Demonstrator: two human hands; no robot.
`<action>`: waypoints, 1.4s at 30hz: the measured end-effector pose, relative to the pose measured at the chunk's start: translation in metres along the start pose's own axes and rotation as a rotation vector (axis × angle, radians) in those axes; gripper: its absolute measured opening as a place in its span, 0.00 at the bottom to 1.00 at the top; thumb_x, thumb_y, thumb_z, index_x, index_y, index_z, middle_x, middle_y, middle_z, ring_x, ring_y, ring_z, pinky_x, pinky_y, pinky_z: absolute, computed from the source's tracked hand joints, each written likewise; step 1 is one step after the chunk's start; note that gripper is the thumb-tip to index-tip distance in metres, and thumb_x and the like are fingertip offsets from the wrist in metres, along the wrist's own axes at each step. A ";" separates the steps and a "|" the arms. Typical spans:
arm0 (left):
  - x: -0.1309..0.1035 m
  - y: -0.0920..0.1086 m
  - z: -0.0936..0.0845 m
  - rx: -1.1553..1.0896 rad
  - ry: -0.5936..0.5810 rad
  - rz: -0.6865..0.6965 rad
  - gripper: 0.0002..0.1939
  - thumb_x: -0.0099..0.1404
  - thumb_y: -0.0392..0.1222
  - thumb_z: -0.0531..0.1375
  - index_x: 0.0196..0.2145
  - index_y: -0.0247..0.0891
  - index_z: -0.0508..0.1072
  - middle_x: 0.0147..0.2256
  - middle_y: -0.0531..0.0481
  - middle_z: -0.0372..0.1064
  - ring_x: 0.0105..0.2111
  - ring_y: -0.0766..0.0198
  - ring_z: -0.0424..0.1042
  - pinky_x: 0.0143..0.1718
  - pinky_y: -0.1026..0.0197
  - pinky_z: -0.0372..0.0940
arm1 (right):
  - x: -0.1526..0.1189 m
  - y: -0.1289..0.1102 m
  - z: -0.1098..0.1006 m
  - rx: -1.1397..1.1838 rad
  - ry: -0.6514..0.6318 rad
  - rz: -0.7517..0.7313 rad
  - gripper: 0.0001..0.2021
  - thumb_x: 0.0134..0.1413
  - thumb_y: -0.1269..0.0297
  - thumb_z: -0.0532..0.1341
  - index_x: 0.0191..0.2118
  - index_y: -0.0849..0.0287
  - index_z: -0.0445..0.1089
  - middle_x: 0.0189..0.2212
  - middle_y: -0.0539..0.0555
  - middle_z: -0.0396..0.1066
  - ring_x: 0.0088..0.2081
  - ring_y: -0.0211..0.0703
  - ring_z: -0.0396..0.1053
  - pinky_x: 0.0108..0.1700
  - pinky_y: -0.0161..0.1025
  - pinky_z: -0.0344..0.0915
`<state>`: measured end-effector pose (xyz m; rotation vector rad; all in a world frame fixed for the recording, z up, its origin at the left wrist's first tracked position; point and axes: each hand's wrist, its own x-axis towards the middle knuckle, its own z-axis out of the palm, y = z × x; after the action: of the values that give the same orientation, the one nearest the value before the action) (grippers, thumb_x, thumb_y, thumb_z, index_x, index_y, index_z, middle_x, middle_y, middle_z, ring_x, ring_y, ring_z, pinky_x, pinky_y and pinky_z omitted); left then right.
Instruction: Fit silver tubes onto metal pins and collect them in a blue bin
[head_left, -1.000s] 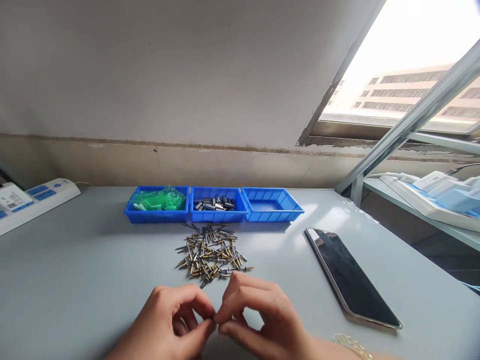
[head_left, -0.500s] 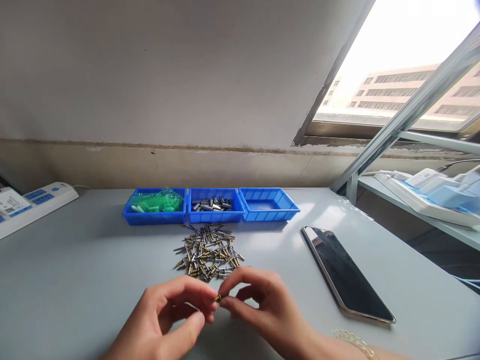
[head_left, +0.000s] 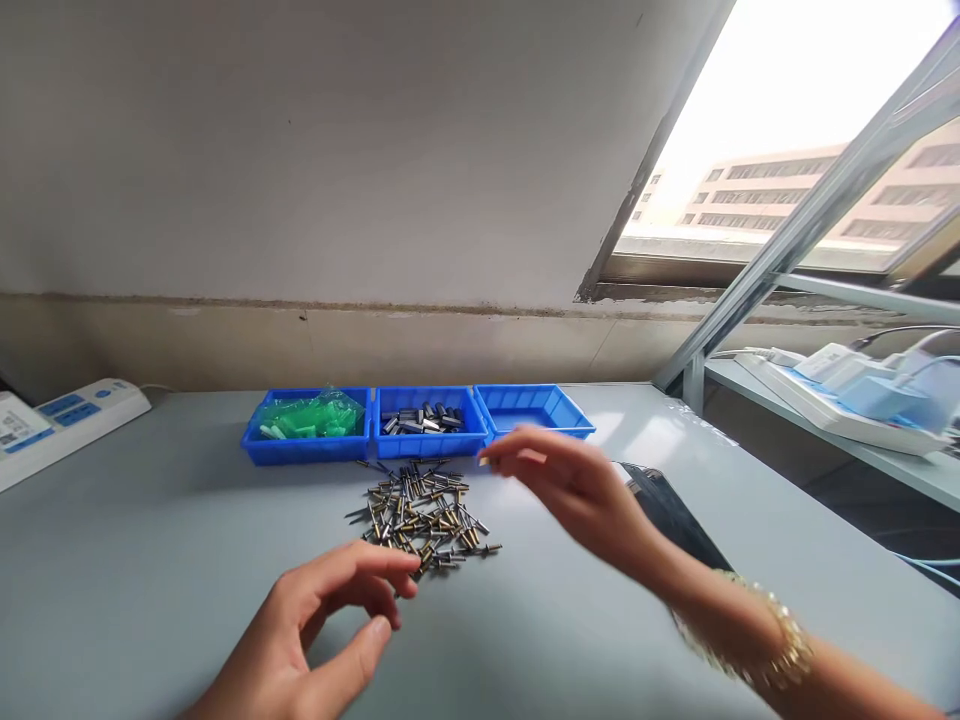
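Head-worn view — forward, down across table (head_left: pixel 150 560)

Right hand (head_left: pixel 570 485) is blurred; the small piece (head_left: pixel 484 461) at its fingertips is too small and smeared to identify. Phone (head_left: pixel 679 515), beside the right hand — lower part hidden under the right forearm. Left hand (head_left: pixel 289 635) covers the near edge of the rivet pile (head_left: pixel 420 510); bottom edge cuts its wrist. Power strip (head_left: pixel 82 420), far left of it — cut off.
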<state>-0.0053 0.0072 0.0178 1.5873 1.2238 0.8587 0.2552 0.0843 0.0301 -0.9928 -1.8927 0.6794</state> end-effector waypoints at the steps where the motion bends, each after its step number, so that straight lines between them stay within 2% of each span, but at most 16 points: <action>1: 0.002 -0.004 -0.002 0.054 0.008 0.057 0.13 0.61 0.40 0.58 0.42 0.48 0.78 0.35 0.53 0.76 0.37 0.60 0.75 0.48 0.61 0.68 | 0.012 0.007 -0.011 -0.217 0.078 -0.085 0.12 0.63 0.63 0.54 0.39 0.57 0.75 0.32 0.56 0.75 0.34 0.44 0.72 0.36 0.41 0.69; 2: 0.005 -0.009 -0.004 0.103 0.015 0.113 0.12 0.62 0.39 0.57 0.41 0.49 0.78 0.34 0.53 0.76 0.37 0.61 0.75 0.48 0.61 0.68 | 0.022 0.014 -0.021 -0.416 0.138 -0.125 0.13 0.63 0.64 0.52 0.38 0.56 0.75 0.31 0.55 0.75 0.34 0.44 0.72 0.36 0.42 0.69; 4: 0.009 -0.016 -0.007 0.175 0.038 0.197 0.12 0.63 0.38 0.57 0.41 0.50 0.77 0.34 0.55 0.76 0.37 0.62 0.75 0.46 0.64 0.68 | 0.038 0.027 -0.034 -0.530 0.180 -0.108 0.12 0.60 0.65 0.54 0.40 0.58 0.75 0.34 0.58 0.75 0.39 0.49 0.71 0.42 0.49 0.68; 6: 0.013 -0.020 -0.010 0.208 0.061 0.243 0.12 0.64 0.37 0.56 0.41 0.50 0.76 0.34 0.55 0.75 0.36 0.63 0.75 0.43 0.66 0.68 | 0.043 0.033 -0.036 -0.578 0.165 -0.077 0.12 0.58 0.66 0.56 0.43 0.59 0.75 0.41 0.62 0.74 0.43 0.53 0.70 0.45 0.52 0.67; 8: 0.015 -0.020 -0.011 0.212 0.074 0.285 0.13 0.64 0.36 0.55 0.40 0.49 0.75 0.33 0.56 0.75 0.35 0.64 0.75 0.41 0.68 0.68 | 0.035 0.030 -0.029 -0.591 0.099 -0.067 0.12 0.57 0.68 0.56 0.43 0.58 0.74 0.41 0.61 0.75 0.40 0.50 0.72 0.41 0.47 0.68; 11: 0.014 -0.012 -0.009 0.205 0.080 0.311 0.12 0.63 0.35 0.54 0.38 0.49 0.75 0.32 0.57 0.74 0.34 0.66 0.75 0.39 0.70 0.67 | 0.011 0.011 -0.011 -0.587 -0.132 -0.035 0.07 0.55 0.70 0.60 0.37 0.57 0.75 0.30 0.53 0.75 0.28 0.41 0.71 0.31 0.37 0.66; 13: 0.012 -0.006 -0.006 0.206 0.077 0.292 0.12 0.63 0.34 0.54 0.36 0.48 0.75 0.31 0.58 0.74 0.33 0.67 0.74 0.39 0.71 0.66 | -0.005 -0.001 0.000 -0.624 -0.396 0.082 0.03 0.51 0.69 0.65 0.35 0.57 0.75 0.29 0.52 0.75 0.29 0.42 0.71 0.30 0.36 0.64; 15: 0.010 -0.001 -0.002 0.209 0.077 0.281 0.11 0.62 0.33 0.54 0.34 0.47 0.75 0.29 0.58 0.74 0.32 0.67 0.74 0.38 0.70 0.66 | -0.017 -0.008 0.008 -0.648 -0.527 0.199 0.04 0.49 0.71 0.67 0.33 0.58 0.74 0.30 0.52 0.75 0.30 0.42 0.71 0.31 0.36 0.63; 16: 0.009 0.000 0.000 0.206 0.076 0.285 0.11 0.61 0.33 0.55 0.34 0.47 0.75 0.29 0.59 0.74 0.31 0.67 0.74 0.38 0.70 0.67 | -0.021 -0.009 0.011 -0.643 -0.540 0.242 0.04 0.49 0.74 0.66 0.32 0.59 0.74 0.31 0.52 0.74 0.30 0.41 0.71 0.31 0.35 0.62; 19: 0.007 0.003 0.005 0.181 0.069 0.293 0.12 0.60 0.33 0.54 0.33 0.46 0.76 0.29 0.58 0.74 0.30 0.67 0.74 0.36 0.70 0.67 | -0.025 -0.004 0.013 -0.575 -0.516 0.287 0.09 0.50 0.81 0.60 0.28 0.60 0.71 0.29 0.51 0.72 0.28 0.38 0.69 0.30 0.33 0.62; 22: 0.006 0.005 0.008 0.164 0.067 0.244 0.12 0.59 0.34 0.55 0.32 0.47 0.76 0.27 0.58 0.74 0.29 0.66 0.75 0.35 0.69 0.67 | -0.023 0.000 0.008 -0.484 -0.450 0.268 0.10 0.50 0.81 0.58 0.26 0.60 0.69 0.26 0.50 0.71 0.26 0.36 0.67 0.30 0.33 0.62; 26: 0.005 0.008 0.014 0.064 0.092 0.009 0.09 0.57 0.38 0.58 0.33 0.46 0.77 0.28 0.57 0.77 0.29 0.64 0.77 0.35 0.68 0.69 | -0.025 -0.009 0.009 -0.108 -0.348 0.278 0.05 0.50 0.74 0.59 0.27 0.59 0.69 0.25 0.49 0.72 0.26 0.35 0.69 0.30 0.32 0.67; 30: 0.005 0.002 0.020 -0.113 0.040 -0.216 0.07 0.55 0.43 0.63 0.33 0.43 0.78 0.27 0.55 0.79 0.28 0.62 0.77 0.33 0.66 0.71 | -0.040 -0.022 0.034 0.147 -0.264 0.176 0.04 0.47 0.75 0.60 0.27 0.60 0.70 0.24 0.49 0.73 0.26 0.34 0.70 0.31 0.29 0.70; 34: 0.008 -0.011 0.021 -0.192 -0.075 -0.257 0.06 0.53 0.44 0.65 0.28 0.41 0.78 0.23 0.54 0.77 0.26 0.61 0.76 0.31 0.65 0.70 | -0.052 -0.027 0.057 0.111 -0.153 -0.003 0.07 0.45 0.79 0.59 0.25 0.60 0.68 0.21 0.47 0.70 0.24 0.32 0.67 0.28 0.27 0.65; 38: 0.009 -0.013 0.019 -0.216 -0.086 -0.271 0.06 0.53 0.43 0.65 0.28 0.40 0.78 0.23 0.53 0.76 0.24 0.62 0.74 0.30 0.64 0.68 | -0.054 -0.031 0.063 0.142 -0.061 -0.138 0.08 0.46 0.80 0.60 0.26 0.61 0.69 0.21 0.48 0.68 0.24 0.32 0.65 0.27 0.27 0.65; 42: 0.005 0.000 0.023 -0.214 -0.209 -0.280 0.08 0.57 0.43 0.62 0.26 0.37 0.77 0.22 0.54 0.72 0.25 0.64 0.70 0.30 0.65 0.64 | -0.055 -0.036 0.065 0.311 -0.166 -0.150 0.05 0.52 0.76 0.64 0.30 0.60 0.75 0.25 0.51 0.72 0.26 0.34 0.70 0.31 0.28 0.68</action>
<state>0.0168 0.0066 0.0100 1.2637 1.1304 0.6064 0.2016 0.0142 0.0018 -0.6076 -1.9066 0.9554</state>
